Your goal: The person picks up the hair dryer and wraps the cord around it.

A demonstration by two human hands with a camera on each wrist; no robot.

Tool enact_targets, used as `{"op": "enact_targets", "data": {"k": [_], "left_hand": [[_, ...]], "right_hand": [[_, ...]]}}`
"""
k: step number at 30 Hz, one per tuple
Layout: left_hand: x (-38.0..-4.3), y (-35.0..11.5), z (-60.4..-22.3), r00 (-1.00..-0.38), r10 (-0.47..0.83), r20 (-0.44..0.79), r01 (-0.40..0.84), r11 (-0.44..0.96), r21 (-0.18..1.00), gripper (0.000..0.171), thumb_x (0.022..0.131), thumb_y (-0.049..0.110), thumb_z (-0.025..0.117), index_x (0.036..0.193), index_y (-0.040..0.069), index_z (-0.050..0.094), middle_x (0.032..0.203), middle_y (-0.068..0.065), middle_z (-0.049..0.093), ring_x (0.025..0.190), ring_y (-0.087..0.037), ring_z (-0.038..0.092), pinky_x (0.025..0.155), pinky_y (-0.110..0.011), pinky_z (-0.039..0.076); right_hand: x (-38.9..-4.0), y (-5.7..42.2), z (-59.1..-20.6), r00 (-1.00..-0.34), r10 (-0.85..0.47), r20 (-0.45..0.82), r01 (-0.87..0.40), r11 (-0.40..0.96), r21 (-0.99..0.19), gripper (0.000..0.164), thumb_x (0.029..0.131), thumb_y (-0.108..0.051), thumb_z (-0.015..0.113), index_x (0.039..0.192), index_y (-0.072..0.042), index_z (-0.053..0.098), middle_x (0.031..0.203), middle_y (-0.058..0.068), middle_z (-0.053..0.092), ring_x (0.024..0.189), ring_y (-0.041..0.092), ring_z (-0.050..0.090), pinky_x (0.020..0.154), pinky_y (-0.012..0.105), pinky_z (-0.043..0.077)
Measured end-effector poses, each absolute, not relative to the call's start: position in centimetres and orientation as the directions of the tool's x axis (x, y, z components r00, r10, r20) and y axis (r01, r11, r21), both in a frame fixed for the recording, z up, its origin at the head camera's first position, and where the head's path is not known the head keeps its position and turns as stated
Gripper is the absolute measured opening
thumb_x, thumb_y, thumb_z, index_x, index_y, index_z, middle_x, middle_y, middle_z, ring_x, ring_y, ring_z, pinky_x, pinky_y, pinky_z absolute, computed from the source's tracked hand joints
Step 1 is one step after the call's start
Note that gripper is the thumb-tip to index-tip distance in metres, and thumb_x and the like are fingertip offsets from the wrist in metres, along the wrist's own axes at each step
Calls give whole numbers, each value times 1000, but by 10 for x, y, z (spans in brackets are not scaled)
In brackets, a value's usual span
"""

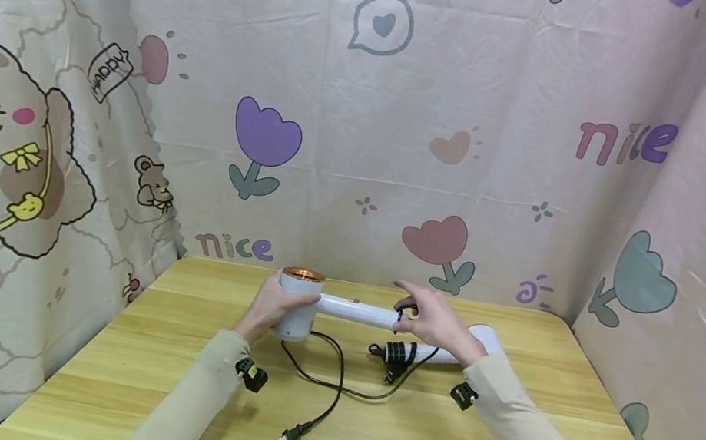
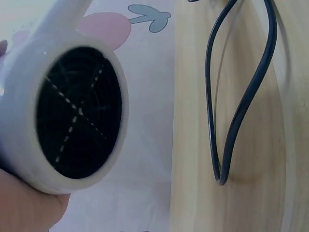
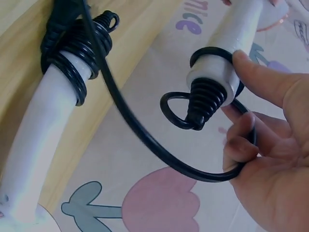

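My left hand (image 1: pixel 269 305) grips the barrel of a white hair dryer (image 1: pixel 300 326), raised over the table. The barrel's copper-rimmed end faces up, and its handle (image 1: pixel 355 311) points right. In the left wrist view, a dark round grille (image 2: pixel 79 116) shows at the barrel's other end. At the handle's end, my right hand (image 3: pixel 275 150) has its thumb against the handle and its lower fingers curled round the black power cord (image 3: pixel 145 145). One turn of cord circles the handle near the ribbed sleeve (image 3: pixel 207 99).
A second white hair dryer (image 1: pixel 432 354), its cord wound round the handle, lies on the wooden table (image 1: pixel 159 374) under my right forearm. The loose cord trails across the table to a two-pin plug (image 1: pixel 292 434) near the front. A patterned curtain (image 1: pixel 367 137) hangs behind and at the sides.
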State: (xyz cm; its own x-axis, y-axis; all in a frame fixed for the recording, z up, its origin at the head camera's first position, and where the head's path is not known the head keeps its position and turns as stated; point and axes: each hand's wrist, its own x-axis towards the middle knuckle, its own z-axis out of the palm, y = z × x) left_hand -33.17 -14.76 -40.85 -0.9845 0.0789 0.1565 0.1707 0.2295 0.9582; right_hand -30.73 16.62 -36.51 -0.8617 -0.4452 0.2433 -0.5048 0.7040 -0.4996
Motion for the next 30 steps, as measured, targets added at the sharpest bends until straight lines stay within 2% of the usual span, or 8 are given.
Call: {"op": "enact_targets", "data": {"k": [6,12,15,19,21,24,27,30], "left_hand": [[-327,-143,-408,-967,-7,253,243,265,933,76,73,27,86,134,6,45,118,-19,60,100,-32,62,82,-42,56],[-322,-129,-403,-924,-176,340,295,239,925,74,71,26,87,130,5,46,117,-18,59,98,-32,60,79,-42,56],[-322,-124,-403,-908,-232,349,301,220,928,74,72,25,86,131,5,45,117,-17,59,98,-31,60,79,-41,55],[-322,-119,-404,-887,-290,361,315,194,929,72,73,23,86,130,5,46,115,-17,59,95,-30,60,75,-39,54],[-322,-117,-404,-881,-302,363,324,172,930,72,72,23,86,129,4,46,115,-17,59,95,-30,59,75,-37,54],[-323,-118,-405,-889,-300,346,323,125,938,71,72,22,86,128,3,47,115,-17,58,94,-29,59,75,-35,54],[-324,-121,-408,-911,-283,300,296,58,953,70,73,20,85,129,4,47,114,-15,57,94,-26,59,74,-33,55],[-326,-124,-410,-933,-254,254,263,0,965,68,75,19,84,130,5,46,113,-14,56,93,-23,59,73,-33,56]], "right_hand": [[-309,159,-377,-827,-390,405,-553,694,-461,64,81,-4,78,139,-3,51,114,14,71,105,29,68,92,41,56],[-315,149,-386,-769,-81,634,-528,639,-559,36,89,-10,72,124,-7,64,105,12,74,80,21,67,65,30,56],[-316,145,-386,-794,94,600,-455,563,-690,18,96,-22,64,106,-9,72,92,6,75,65,18,59,54,26,47],[-317,143,-384,-907,215,361,-278,338,-899,24,96,-32,64,87,-11,72,73,-2,71,57,14,48,52,24,35],[-318,145,-383,-967,178,184,-158,152,-976,22,94,-32,67,87,-11,70,66,-5,65,55,8,43,50,21,31],[-323,150,-382,-999,24,-27,25,-95,-995,18,96,-28,64,86,-13,64,57,-10,50,48,3,30,44,17,23],[-326,158,-381,-976,-196,-99,137,-191,-972,15,100,-24,56,90,-15,63,54,-11,36,46,1,26,42,15,20],[-327,166,-381,-931,-352,-95,176,-205,-963,19,103,-22,50,90,-15,61,52,-11,32,45,1,26,42,14,21]]}}
